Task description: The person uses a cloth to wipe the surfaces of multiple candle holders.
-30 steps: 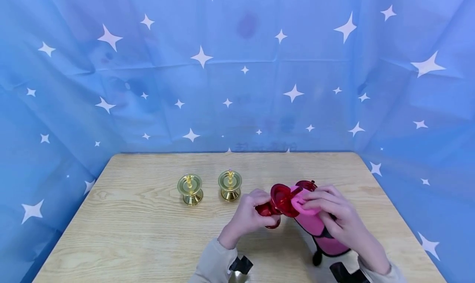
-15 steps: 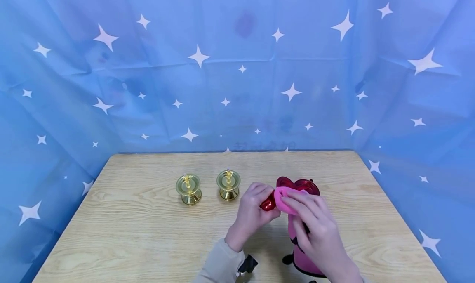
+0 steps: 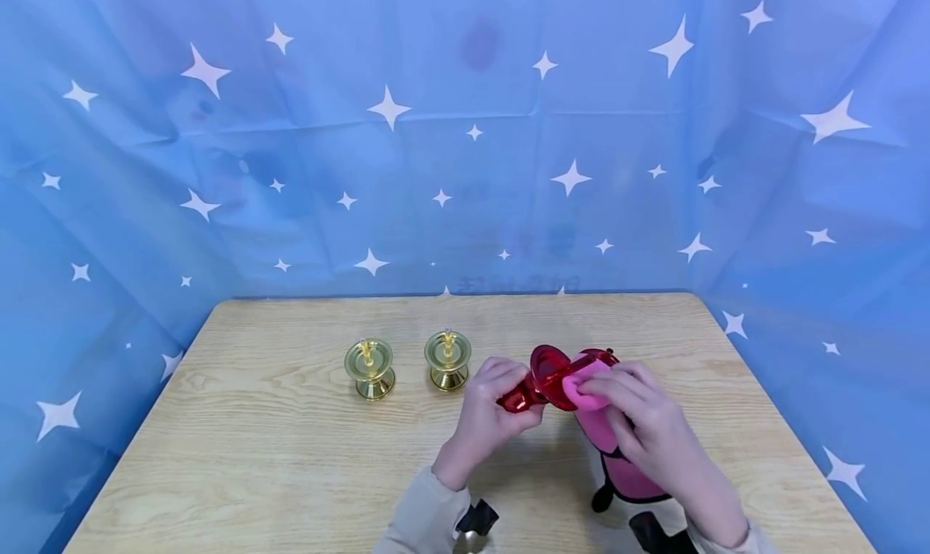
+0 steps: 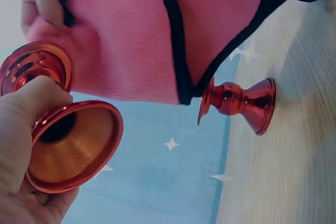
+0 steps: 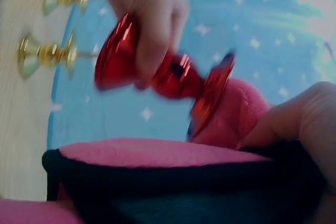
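My left hand [image 3: 485, 415] grips a shiny red candlestick [image 3: 517, 397] around its waist, tilted on its side above the table. In the left wrist view the hollow base of this candlestick [image 4: 79, 148] faces the camera. A pink cloth with black edging [image 3: 630, 469] hangs from my right hand [image 3: 657, 425], whose fingers pinch a bunched part against the candlestick's dish. The right wrist view shows the bunched cloth [image 5: 239, 108] touching the dish rim. Behind the cloth, a second red candlestick [image 4: 231, 99] stands upright on the table, mostly hidden in the head view.
Two gold candlesticks with greenish dishes, one left [image 3: 370, 368] and one nearer the middle [image 3: 448, 362], stand upright left of my hands. A blue curtain with white stars [image 3: 465, 158] rises behind the wooden table [image 3: 254, 425].
The cloth and right hand swung left over the held candlestick, then back right, uncovering its dish. The candlestick's dish has turned. The standing candlesticks keep their places.
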Available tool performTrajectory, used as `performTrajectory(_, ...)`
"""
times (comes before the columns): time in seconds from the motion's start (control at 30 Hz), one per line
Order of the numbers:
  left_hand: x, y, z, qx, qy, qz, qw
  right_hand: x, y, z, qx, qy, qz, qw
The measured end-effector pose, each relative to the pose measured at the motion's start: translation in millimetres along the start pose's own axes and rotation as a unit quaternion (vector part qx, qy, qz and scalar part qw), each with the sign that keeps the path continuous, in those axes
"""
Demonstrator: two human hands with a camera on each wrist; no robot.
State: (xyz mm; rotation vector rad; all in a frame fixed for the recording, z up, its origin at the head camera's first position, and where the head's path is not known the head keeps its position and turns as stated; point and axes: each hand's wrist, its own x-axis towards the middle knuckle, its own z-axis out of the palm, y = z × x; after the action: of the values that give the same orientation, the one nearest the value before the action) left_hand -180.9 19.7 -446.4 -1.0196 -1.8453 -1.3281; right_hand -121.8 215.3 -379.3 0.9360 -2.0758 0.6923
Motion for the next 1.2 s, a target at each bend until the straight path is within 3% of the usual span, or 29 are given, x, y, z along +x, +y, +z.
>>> performTrajectory(0.17,-0.8,1.4,1.0,-0.023,-0.003,-0.019,0.9996,-4.0,12,0,-0.013,0.032,-0.012,0.9993)
performTrajectory(0.37,-1.4,2.0,0.6,-0.024,-0.001,-0.045,0.9987,-4.0,0,4,0.016,0.048,-0.025,0.9984)
performTrajectory(0.43,-1.8,1.5,0.1,-0.029,0.012,-0.054,0.9980,-7.0,-5,5,0.050,0.055,-0.005,0.9972)
performTrajectory(0.5,-1.8,1.1,-0.3,-0.029,0.027,-0.064,0.9972,-11.4,-10,7,0.103,0.076,0.050,0.9905)
performTrajectory(0.53,-1.7,1.2,-0.4,-0.031,0.033,-0.073,0.9963,-13.9,-13,8,0.137,0.098,0.102,0.9805)
performTrajectory(0.57,-1.6,1.6,-0.5,-0.035,0.038,-0.086,0.9949,-16.0,-17,10,0.181,0.123,0.169,0.9611)
performTrajectory(0.6,-1.5,2.1,-0.3,-0.041,0.041,-0.103,0.9929,-18.0,-19,13,0.238,0.150,0.239,0.9294)
performTrajectory(0.63,-1.3,3.3,-0.3,-0.049,0.041,-0.123,0.9904,-20.0,-22,17,0.304,0.179,0.305,0.8846)
performTrajectory(0.73,-1.3,8.0,-0.2,-0.081,0.029,-0.192,0.9777,-24.4,-28,30,0.461,0.246,0.453,0.7223)
performTrajectory(0.77,-1.5,9.5,0.0,-0.090,0.024,-0.212,0.9730,-24.9,-30,34,0.487,0.247,0.481,0.6863)
performTrajectory(0.8,-1.3,11.0,0.1,-0.095,0.017,-0.225,0.9695,-25.7,-31,39,0.501,0.238,0.499,0.6662)
performTrajectory(0.83,-1.1,12.2,0.2,-0.099,0.011,-0.236,0.9666,-25.9,-33,42,0.504,0.227,0.511,0.6584)
performTrajectory(0.97,0.7,15.2,-0.4,-0.109,0.001,-0.268,0.9572,-22.2,-38,52,0.477,0.207,0.534,0.6666)
performTrajectory(1.03,1.7,15.9,-1.2,-0.116,0.000,-0.285,0.9514,-19.5,-38,54,0.471,0.206,0.542,0.6653)
performTrajectory(1.1,2.1,17.3,-2.0,-0.119,-0.007,-0.301,0.9462,-17.4,-38,55,0.473,0.210,0.550,0.6556)
performTrajectory(1.2,0.9,17.4,-1.0,-0.106,-0.030,-0.309,0.9446,-16.2,-37,55,0.473,0.221,0.561,0.6423)
